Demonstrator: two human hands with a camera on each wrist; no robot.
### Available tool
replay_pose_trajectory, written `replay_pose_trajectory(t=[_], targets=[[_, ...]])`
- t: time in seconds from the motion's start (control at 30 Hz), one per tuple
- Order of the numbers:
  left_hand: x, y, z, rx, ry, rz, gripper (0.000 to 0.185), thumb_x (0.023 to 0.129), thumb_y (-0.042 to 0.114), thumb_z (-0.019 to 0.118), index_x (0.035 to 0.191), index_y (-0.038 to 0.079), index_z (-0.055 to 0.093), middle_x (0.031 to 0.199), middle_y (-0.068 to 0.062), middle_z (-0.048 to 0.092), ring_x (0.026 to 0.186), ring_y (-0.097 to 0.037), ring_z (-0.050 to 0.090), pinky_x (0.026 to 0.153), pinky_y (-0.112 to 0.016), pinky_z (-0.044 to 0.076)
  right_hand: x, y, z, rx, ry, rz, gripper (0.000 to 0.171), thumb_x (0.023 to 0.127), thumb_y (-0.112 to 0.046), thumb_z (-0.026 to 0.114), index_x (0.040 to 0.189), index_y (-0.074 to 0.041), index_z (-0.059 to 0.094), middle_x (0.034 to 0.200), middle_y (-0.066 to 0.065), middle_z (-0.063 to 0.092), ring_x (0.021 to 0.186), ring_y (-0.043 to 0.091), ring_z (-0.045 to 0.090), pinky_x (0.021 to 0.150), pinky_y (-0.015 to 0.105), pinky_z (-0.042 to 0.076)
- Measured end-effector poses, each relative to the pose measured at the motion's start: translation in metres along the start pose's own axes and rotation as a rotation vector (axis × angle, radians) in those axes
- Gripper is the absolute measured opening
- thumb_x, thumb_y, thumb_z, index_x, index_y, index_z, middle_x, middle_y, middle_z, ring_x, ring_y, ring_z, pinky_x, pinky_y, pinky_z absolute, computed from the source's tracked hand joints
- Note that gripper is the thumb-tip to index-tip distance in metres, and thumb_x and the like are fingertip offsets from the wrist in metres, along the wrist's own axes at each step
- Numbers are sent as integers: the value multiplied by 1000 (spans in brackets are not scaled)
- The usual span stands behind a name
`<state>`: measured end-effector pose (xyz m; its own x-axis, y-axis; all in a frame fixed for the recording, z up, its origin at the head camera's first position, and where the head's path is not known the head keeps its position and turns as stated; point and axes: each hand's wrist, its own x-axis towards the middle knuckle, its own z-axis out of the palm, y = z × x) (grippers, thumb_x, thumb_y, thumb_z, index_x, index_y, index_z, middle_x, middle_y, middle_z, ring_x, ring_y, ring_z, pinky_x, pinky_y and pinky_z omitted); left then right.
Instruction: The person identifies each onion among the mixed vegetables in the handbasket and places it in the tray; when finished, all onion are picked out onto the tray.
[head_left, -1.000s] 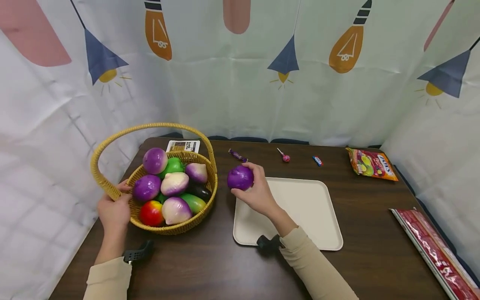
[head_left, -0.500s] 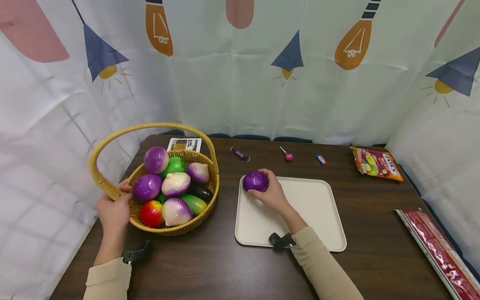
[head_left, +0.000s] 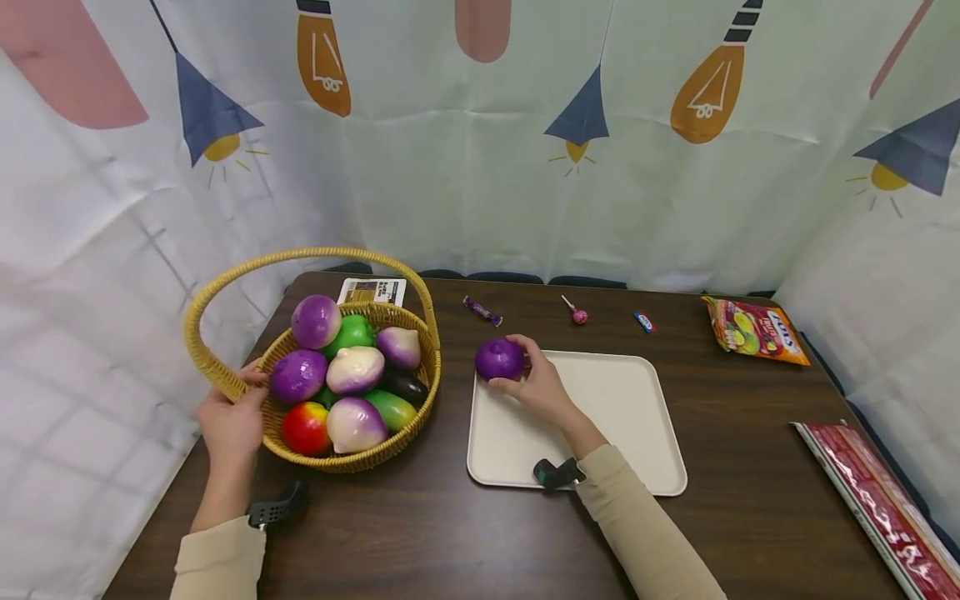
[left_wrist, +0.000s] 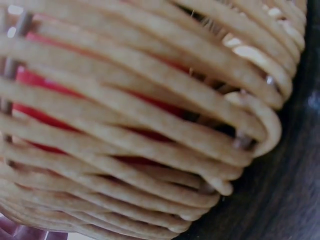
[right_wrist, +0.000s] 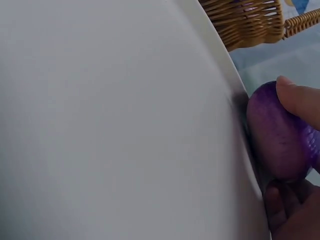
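Note:
My right hand holds a round, glossy purple vegetable at the far left corner of the white tray. In the right wrist view, the thumb and fingers lie on either side of the purple vegetable, right by the tray's edge. At the left, my left hand grips the side of a wicker basket near the foot of its tall handle. The basket holds several purple and purple-white vegetables, a green pepper, an eggplant and a red-yellow fruit. Only the weave fills the left wrist view.
Behind the tray lie a purple-wrapped candy, a lollipop and a small blue-red candy. An orange snack bag and a long red package lie at the right. A printed card is behind the basket.
My right hand has carried the purple vegetable from beside the tray rightward to its far left corner, then shifted slightly left. My left hand stays on the basket.

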<state>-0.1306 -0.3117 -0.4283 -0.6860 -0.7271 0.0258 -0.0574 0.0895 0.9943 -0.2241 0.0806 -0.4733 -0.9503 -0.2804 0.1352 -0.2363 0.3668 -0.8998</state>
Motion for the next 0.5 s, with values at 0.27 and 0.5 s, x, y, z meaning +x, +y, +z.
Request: replay_pose_trajectory(t=[0.27, 0.5], targets=[[-3, 1, 4, -51, -2, 5, 15, 86, -3, 58, 98, -3, 68, 116, 1, 68, 112, -14, 56, 93, -22, 44, -5, -13, -2, -240, 19, -47, 91, 77, -35, 83, 149, -11, 33, 146, 13, 40, 125, 31, 47, 101, 50, 42], [-6, 2, 1, -84, 12, -41, 15, 87, -3, 57, 97, 0, 67, 117, 2, 68, 113, -16, 53, 99, -25, 41, -22, -63, 22, -337, 94, -322, 61, 88, -31, 72, 141, -11, 48, 147, 9, 41, 134, 27, 40, 104, 47, 41]])
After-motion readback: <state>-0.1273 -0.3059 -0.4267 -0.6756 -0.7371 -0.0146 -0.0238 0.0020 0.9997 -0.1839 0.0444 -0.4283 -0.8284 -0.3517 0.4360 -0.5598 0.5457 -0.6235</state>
